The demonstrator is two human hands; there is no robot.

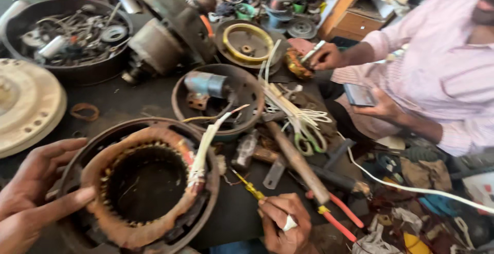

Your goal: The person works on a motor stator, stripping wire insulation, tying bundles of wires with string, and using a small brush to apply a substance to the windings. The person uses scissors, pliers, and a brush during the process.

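Note:
A round motor stator [144,182] with copper-brown windings lies low on the left of the dark workbench [139,97]. White lead wires [206,146] rise from its right rim. My left hand [31,192] grips the stator's left edge, thumb laid over the winding. My right hand [283,223] rests at the bottom centre beside a small yellow-handled screwdriver [249,186]. Its fingers are curled, with a white strip on one finger; whether they hold the screwdriver is unclear.
A wooden-handled hammer [296,159], scissors [306,138], and red-handled pliers [342,215] lie right of the stator. A metal bowl [242,86] holds a small blue motor. A pan of scrap parts [72,27] sits far left. A person in a pink shirt [442,63] sits at right holding a phone [358,94].

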